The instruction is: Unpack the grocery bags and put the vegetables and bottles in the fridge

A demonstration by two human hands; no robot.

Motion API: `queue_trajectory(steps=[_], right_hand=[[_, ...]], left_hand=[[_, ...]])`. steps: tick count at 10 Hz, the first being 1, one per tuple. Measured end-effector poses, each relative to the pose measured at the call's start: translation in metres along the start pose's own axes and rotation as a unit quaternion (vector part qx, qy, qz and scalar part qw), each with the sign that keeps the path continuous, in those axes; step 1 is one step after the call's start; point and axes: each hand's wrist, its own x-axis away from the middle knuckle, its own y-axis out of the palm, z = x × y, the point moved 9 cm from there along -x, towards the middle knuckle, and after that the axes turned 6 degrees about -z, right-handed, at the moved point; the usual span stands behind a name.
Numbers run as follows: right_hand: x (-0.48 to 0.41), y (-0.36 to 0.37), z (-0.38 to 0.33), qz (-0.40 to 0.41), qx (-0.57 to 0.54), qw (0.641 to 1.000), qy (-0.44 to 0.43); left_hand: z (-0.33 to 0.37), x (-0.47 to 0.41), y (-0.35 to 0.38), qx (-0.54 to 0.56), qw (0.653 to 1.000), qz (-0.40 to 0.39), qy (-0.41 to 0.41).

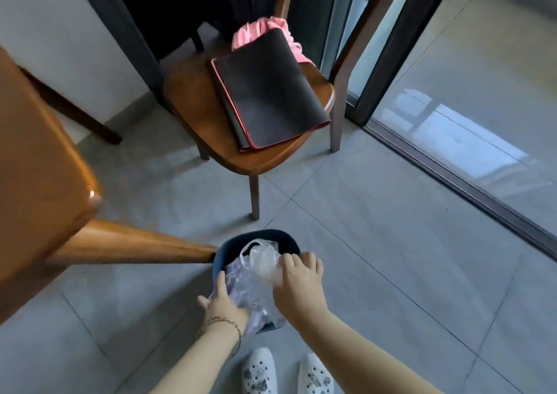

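A small dark blue bin [229, 247] stands on the floor just in front of my feet. Crumpled clear plastic bags [256, 273] fill its mouth and spill over its near rim. My right hand [298, 282] presses down on top of the plastic, fingers curled into it. At the bin's near left side, my left hand [223, 303], with a thin bracelet on the wrist, grips the lower part of the plastic. No vegetables, bottles or fridge are in view.
A wooden table [39, 164] with a slanted leg [135, 247] sits at the left, the leg touching the bin. A wooden chair [199, 113] ahead holds a black mat [268, 89] and pink cloth [259, 27]. A sliding glass door track [452, 179] runs along the right.
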Motion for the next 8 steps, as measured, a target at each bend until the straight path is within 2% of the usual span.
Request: queue_trajectory(steps=[1,2,3,4,5,6,7,8], right_hand=[[-0.040,0.070,0.018,-0.076,-0.004,0.997,0.011],[-0.065,0.140,0.037,-0.153,0.032,0.988,0.022],[-0.087,0.179,0.053,-0.193,0.041,0.980,0.040],[-0.102,0.220,0.062,-0.279,0.065,0.958,0.006],[-0.096,0.226,0.073,-0.351,0.050,0.932,0.069],[-0.084,0.188,0.073,-0.331,0.026,0.931,0.148],[-0.074,0.116,0.043,-0.245,0.030,0.959,0.139],[-0.051,0.045,0.007,-0.242,0.039,0.964,0.101]], left_hand=[[-0.025,-0.085,0.037,-0.051,0.998,-0.021,0.004],[-0.023,-0.141,0.070,-0.067,0.995,-0.045,0.051],[-0.011,-0.187,0.090,-0.009,0.994,-0.048,0.100],[0.005,-0.216,0.106,-0.044,0.986,-0.090,0.137],[0.014,-0.218,0.103,-0.108,0.978,-0.103,0.146],[0.015,-0.194,0.081,-0.160,0.978,-0.086,0.105],[0.037,-0.147,0.047,-0.192,0.973,-0.069,0.110],[0.059,-0.084,0.010,-0.228,0.963,-0.077,0.119]])
